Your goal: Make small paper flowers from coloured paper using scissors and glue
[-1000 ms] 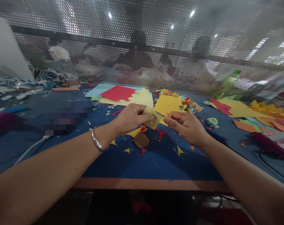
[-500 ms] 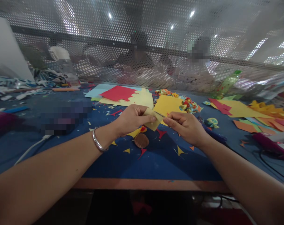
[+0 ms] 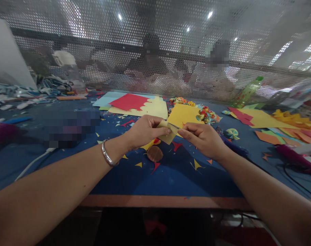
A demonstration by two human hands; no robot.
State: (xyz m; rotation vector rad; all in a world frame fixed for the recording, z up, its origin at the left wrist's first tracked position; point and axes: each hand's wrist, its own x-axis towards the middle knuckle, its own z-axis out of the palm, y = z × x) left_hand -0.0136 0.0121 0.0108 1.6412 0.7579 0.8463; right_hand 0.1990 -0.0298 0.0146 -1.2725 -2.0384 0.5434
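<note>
My left hand (image 3: 147, 131) pinches a small piece of pale yellow paper (image 3: 167, 138) between thumb and fingers, above the blue tabletop. Closed round a pair of scissors, my right hand (image 3: 203, 138) is just to the right of the paper. Only the thin metal blades of the scissors (image 3: 174, 125) show, lying along the paper's upper right edge; the handles are hidden in my fingers. Below the paper lies a round brown disc (image 3: 154, 153), with a red scrap (image 3: 177, 146) and a yellow scrap (image 3: 197, 165) nearby.
Behind my hands lie a red sheet (image 3: 130, 101), a cream sheet (image 3: 157, 107) and a yellow sheet (image 3: 183, 113), beside a heap of coloured paper pieces (image 3: 207, 114). A green-capped bottle (image 3: 249, 92) and a white-lidded bottle (image 3: 69, 70) stand near the perforated screen (image 3: 114, 58).
The paper has turned and dipped slightly in my left hand, and the scissor blades have shifted a little along its edge. Otherwise both hands stay nearly in place.
</note>
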